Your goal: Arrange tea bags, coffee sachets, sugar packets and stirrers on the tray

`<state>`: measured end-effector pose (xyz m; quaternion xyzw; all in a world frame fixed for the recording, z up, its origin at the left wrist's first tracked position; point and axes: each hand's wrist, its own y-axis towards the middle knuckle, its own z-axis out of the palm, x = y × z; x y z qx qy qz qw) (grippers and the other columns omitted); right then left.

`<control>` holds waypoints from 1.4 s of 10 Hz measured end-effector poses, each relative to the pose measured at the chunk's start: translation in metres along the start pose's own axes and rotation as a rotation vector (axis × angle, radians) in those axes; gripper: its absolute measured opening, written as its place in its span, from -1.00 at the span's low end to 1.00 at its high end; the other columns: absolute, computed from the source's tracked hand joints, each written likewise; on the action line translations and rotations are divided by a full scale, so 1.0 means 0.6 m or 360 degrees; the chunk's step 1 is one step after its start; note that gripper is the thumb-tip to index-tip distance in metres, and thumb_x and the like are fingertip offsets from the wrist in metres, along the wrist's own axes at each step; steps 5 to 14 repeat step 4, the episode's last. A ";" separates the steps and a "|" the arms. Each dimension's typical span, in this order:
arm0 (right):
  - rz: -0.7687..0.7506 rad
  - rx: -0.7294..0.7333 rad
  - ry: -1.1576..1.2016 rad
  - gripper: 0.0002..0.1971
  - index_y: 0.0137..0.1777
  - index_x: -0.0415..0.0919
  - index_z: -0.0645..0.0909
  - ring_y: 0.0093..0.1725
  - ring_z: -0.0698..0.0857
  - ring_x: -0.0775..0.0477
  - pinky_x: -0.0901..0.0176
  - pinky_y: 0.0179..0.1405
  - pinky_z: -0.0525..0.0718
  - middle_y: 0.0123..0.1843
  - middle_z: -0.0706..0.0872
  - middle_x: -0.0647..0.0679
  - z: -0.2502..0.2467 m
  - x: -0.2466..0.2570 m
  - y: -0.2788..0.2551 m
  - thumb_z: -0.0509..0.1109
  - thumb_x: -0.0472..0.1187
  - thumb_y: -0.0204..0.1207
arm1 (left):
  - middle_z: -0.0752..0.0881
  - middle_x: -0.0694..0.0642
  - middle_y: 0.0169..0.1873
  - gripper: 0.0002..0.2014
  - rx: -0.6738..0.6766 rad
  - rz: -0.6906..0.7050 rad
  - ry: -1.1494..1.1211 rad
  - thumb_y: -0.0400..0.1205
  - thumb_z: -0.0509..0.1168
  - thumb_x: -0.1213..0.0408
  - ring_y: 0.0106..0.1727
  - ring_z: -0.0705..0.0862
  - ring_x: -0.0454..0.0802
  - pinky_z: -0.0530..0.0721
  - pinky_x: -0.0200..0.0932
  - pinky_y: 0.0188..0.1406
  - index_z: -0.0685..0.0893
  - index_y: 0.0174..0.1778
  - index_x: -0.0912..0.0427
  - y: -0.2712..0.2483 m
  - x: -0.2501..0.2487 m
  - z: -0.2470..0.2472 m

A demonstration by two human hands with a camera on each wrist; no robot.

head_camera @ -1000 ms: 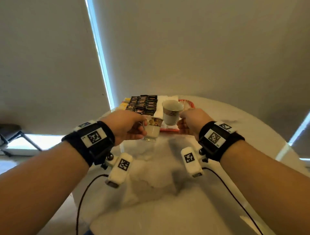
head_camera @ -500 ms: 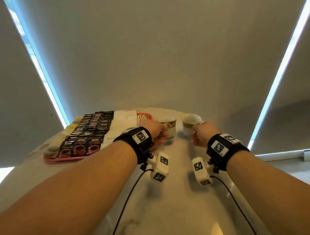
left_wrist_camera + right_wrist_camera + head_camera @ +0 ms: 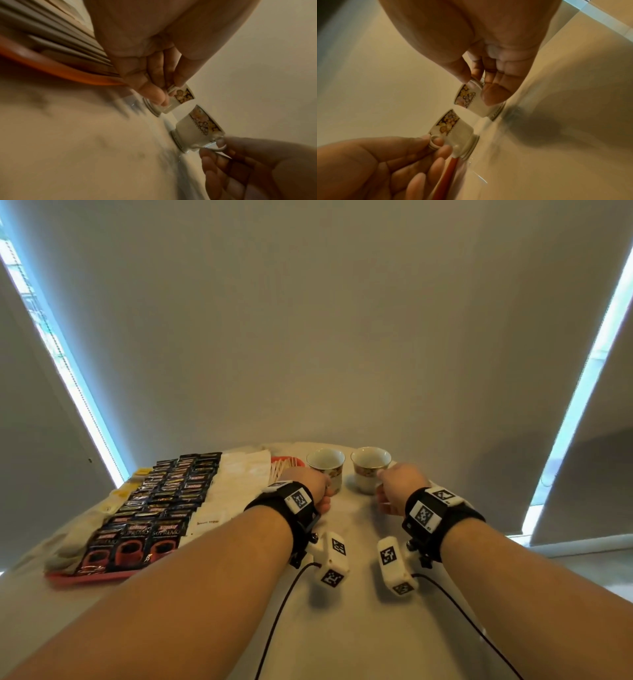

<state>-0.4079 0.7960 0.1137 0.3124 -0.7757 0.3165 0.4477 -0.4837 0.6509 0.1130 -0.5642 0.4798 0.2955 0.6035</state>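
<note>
A red tray [image 3: 89, 577] lies at the left, lined with dark coffee sachets [image 3: 164, 494], white sugar packets [image 3: 236, 484], yellow tea bags [image 3: 130, 484] and wooden stirrers [image 3: 282, 467]. Two flowered white cups stand side by side on the table, just right of the tray. My left hand [image 3: 308, 484] pinches the handle of the left cup [image 3: 327, 465]. My right hand [image 3: 399, 487] pinches the handle of the right cup [image 3: 370, 470]. The left wrist view shows the left hand [image 3: 169, 89] on its cup [image 3: 178, 100]. The right wrist view shows the right hand [image 3: 477, 86] on its cup [image 3: 474, 102].
The round pale table [image 3: 342, 628] curves away behind the cups and at the right. Grey blinds [image 3: 308, 337] hang close behind it, with bright window strips on both sides. Cables trail from my wrist cameras over the table near me.
Both hands have carried the cups from in front of the tray to the right of it and lowered them onto the table. My view has swung right.
</note>
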 end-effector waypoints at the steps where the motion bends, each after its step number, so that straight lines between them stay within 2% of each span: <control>1: 0.0012 0.0003 0.0039 -0.73 -0.01 -0.33 0.63 0.00 0.84 -0.38 -0.35 0.11 0.81 -0.12 0.77 -0.30 0.008 0.005 0.017 0.26 -0.11 0.76 | 0.66 0.21 -0.34 -0.85 0.0016 0.0044 0.0065 0.82 0.24 0.39 -0.50 0.54 0.02 0.52 -0.32 -0.68 0.70 0.07 0.36 0.005 -0.003 -0.003; 2: 0.0075 0.0000 0.0057 -0.74 -0.06 -0.28 0.60 0.09 0.82 -0.41 -0.34 0.13 0.81 -0.10 0.77 -0.31 0.012 0.013 0.015 0.25 -0.11 0.76 | 0.69 0.21 -0.30 -0.79 0.0035 0.0056 0.0045 0.82 0.28 0.33 -0.47 0.57 0.02 0.55 -0.28 -0.64 0.70 0.23 0.40 -0.004 -0.006 -0.008; 3: 0.0054 0.0000 0.0068 -0.76 0.07 -0.31 0.63 0.03 0.83 -0.37 -0.33 0.10 0.82 -0.03 0.79 -0.33 0.014 0.012 0.020 0.27 -0.12 0.75 | 0.75 0.21 -0.24 -0.71 0.0041 0.0061 0.0071 0.81 0.33 0.20 -0.44 0.66 0.04 0.62 -0.26 -0.66 0.72 0.24 0.39 -0.001 0.000 -0.012; 4: 0.0032 -0.0015 0.0060 -0.73 0.17 -0.28 0.62 -0.08 0.83 -0.29 -0.29 0.04 0.85 -0.06 0.79 -0.25 0.010 0.005 0.009 0.33 -0.05 0.73 | 0.78 0.24 -0.19 -0.63 0.0037 0.0125 0.0113 0.78 0.39 0.10 -0.41 0.72 0.07 0.73 -0.16 -0.55 0.75 0.17 0.42 -0.026 0.006 -0.027; 14: 0.0032 -0.0015 0.0060 -0.73 0.17 -0.28 0.62 -0.08 0.83 -0.29 -0.29 0.04 0.85 -0.06 0.79 -0.25 0.010 0.005 0.009 0.33 -0.05 0.73 | 0.78 0.24 -0.19 -0.63 0.0037 0.0125 0.0113 0.78 0.39 0.10 -0.41 0.72 0.07 0.73 -0.16 -0.55 0.75 0.17 0.42 -0.026 0.006 -0.027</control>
